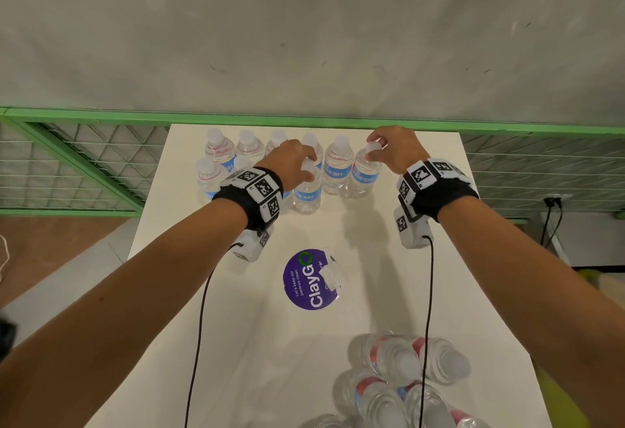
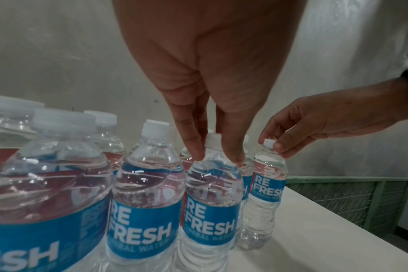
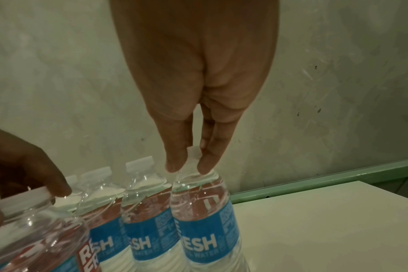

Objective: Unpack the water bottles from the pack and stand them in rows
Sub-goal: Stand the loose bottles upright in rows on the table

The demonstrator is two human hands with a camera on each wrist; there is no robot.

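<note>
Several clear water bottles with blue labels and white caps stand in two rows at the far end of the white table (image 1: 389,278). My left hand (image 1: 297,160) pinches the cap of a front-row bottle (image 1: 307,192), the same bottle (image 2: 211,198) in the left wrist view. My right hand (image 1: 389,150) pinches the cap of the rightmost back-row bottle (image 1: 364,173), also the bottle (image 3: 205,220) under my fingers in the right wrist view. Both bottles stand upright on the table. The opened pack (image 1: 406,380), with several bottles lying in it, sits at the near right.
A purple round sticker (image 1: 309,280) with a scrap of torn plastic lies mid-table. A green rail (image 1: 304,121) and a grey wall run behind the table. Wire mesh panels flank it on both sides. Cables hang from both wrist cameras.
</note>
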